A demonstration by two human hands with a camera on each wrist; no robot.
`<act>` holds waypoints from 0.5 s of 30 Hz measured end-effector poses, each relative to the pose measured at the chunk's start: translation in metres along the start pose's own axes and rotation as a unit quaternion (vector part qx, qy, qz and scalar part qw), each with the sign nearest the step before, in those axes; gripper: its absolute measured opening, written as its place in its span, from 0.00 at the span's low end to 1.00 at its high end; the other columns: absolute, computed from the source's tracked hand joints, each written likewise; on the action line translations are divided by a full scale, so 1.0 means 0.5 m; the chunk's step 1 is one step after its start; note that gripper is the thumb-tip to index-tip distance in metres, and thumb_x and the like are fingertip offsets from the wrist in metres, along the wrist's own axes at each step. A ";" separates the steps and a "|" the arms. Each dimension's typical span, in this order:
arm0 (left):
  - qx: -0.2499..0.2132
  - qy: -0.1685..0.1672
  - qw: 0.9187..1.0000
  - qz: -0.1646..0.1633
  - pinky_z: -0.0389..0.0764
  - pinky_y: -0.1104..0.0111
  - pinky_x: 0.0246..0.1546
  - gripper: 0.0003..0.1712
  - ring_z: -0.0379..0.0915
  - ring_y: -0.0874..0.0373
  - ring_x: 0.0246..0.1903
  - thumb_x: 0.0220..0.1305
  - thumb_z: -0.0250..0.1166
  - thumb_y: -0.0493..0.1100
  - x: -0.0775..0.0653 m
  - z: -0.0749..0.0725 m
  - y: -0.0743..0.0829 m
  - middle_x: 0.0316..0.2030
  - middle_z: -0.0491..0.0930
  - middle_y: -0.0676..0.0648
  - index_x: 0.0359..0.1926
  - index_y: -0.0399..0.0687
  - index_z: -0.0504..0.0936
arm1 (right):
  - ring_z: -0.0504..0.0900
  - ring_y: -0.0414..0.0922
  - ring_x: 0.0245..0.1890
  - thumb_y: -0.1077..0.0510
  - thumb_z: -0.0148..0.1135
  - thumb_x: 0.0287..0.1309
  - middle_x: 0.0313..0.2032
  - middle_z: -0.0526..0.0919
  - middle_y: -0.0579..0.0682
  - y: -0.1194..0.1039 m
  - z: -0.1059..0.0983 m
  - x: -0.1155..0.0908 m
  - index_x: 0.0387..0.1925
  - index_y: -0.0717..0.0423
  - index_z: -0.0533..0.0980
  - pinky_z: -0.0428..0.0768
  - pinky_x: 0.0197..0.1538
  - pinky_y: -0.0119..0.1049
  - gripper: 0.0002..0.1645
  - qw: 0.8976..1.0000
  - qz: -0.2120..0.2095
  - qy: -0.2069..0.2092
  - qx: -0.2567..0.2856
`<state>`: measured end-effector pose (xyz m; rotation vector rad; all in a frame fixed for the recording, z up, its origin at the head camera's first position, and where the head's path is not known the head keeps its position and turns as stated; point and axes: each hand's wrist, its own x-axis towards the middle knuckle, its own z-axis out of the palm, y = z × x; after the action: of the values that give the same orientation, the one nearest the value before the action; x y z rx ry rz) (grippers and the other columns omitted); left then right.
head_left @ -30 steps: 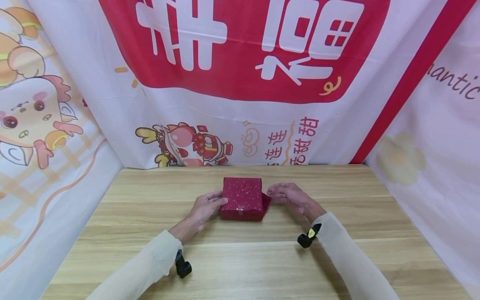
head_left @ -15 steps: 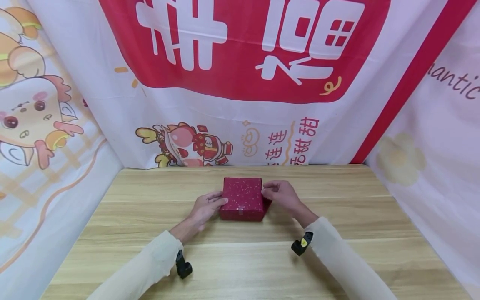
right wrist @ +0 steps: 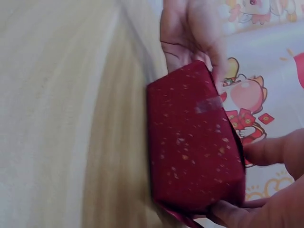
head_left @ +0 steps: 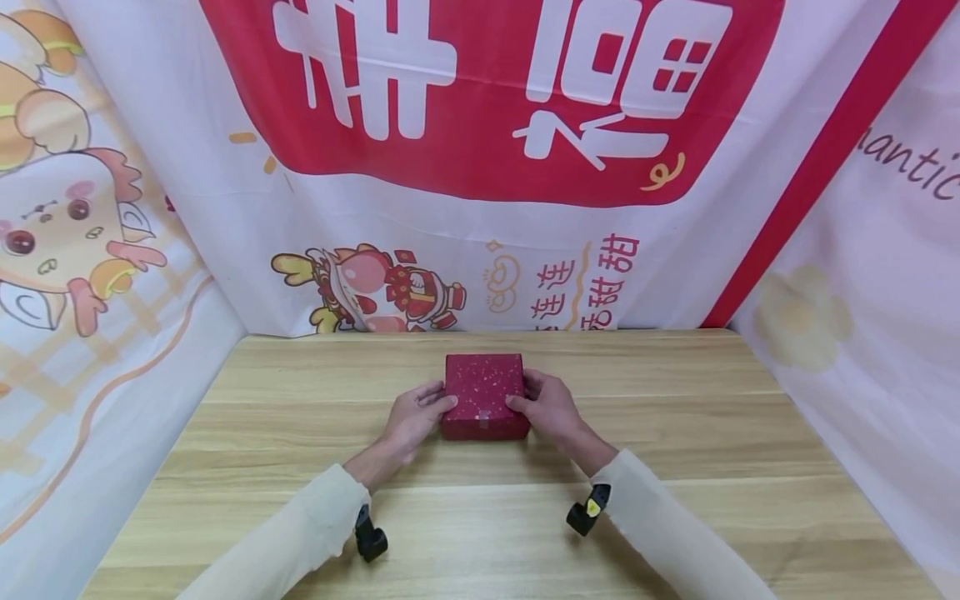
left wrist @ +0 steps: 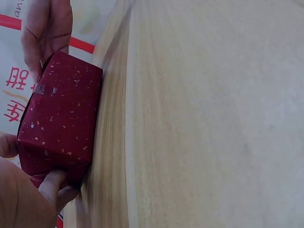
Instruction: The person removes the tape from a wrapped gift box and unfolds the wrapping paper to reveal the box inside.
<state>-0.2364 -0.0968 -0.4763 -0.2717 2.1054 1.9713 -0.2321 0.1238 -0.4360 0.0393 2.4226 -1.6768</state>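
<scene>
A box wrapped in dark red, speckled paper sits on the wooden table. Clear tape crosses the edge of its near side. My left hand holds the box's left end, thumb on top and fingers against the side. At the opposite end, my right hand grips it likewise, with its thumb over the top edge. In the left wrist view, fingertips press the paper at the left end. The right wrist view shows a loose paper edge low on the right end, beside the right fingers.
The wooden tabletop stretches toward me and to both sides. Behind the box hangs a printed cloth with red and white lettering. More printed cloth stands along the left and right sides.
My right hand has moved left onto the box's right end. The paper flap sticking out there is no longer seen from the head. My left hand has kept its hold.
</scene>
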 end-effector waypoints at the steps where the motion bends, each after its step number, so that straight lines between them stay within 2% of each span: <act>1: -0.001 -0.002 1.000 0.003 0.77 0.63 0.56 0.39 0.70 0.50 0.59 0.52 0.68 0.49 -0.001 0.001 0.000 0.62 0.69 0.44 0.64 0.50 0.65 | 0.72 0.49 0.60 0.62 0.61 0.56 0.60 0.73 0.54 0.001 0.002 -0.001 0.64 0.58 0.62 0.74 0.62 0.42 0.34 1.000 0.002 0.008 -0.002; 4: -0.005 -0.008 1.000 0.003 0.77 0.64 0.55 0.39 0.70 0.50 0.59 0.53 0.68 0.49 -0.004 0.003 0.001 0.63 0.68 0.45 0.65 0.51 0.64 | 0.73 0.48 0.59 0.62 0.62 0.55 0.59 0.74 0.54 0.007 0.005 0.001 0.64 0.58 0.63 0.75 0.60 0.40 0.34 1.000 0.010 0.025 0.001; 7: -0.008 -0.011 1.000 0.004 0.77 0.64 0.55 0.39 0.70 0.49 0.59 0.52 0.68 0.48 -0.007 0.003 0.005 0.63 0.68 0.44 0.65 0.51 0.64 | 0.73 0.49 0.60 0.62 0.61 0.55 0.59 0.73 0.56 0.012 0.004 0.005 0.64 0.59 0.63 0.75 0.61 0.41 0.34 1.000 0.007 0.021 0.008; 15: -0.023 -0.017 0.999 -0.013 0.78 0.63 0.55 0.42 0.71 0.48 0.57 0.51 0.69 0.50 -0.003 -0.012 0.014 0.62 0.68 0.42 0.66 0.47 0.62 | 0.69 0.48 0.63 0.64 0.57 0.58 0.63 0.70 0.52 0.017 -0.016 0.020 0.64 0.54 0.63 0.69 0.66 0.43 0.32 0.999 -0.002 -0.043 0.018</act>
<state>-0.2375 -0.1022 -0.4687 -0.2720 2.0267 1.9979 -0.2421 0.1333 -0.4428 -0.0325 2.3319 -1.6869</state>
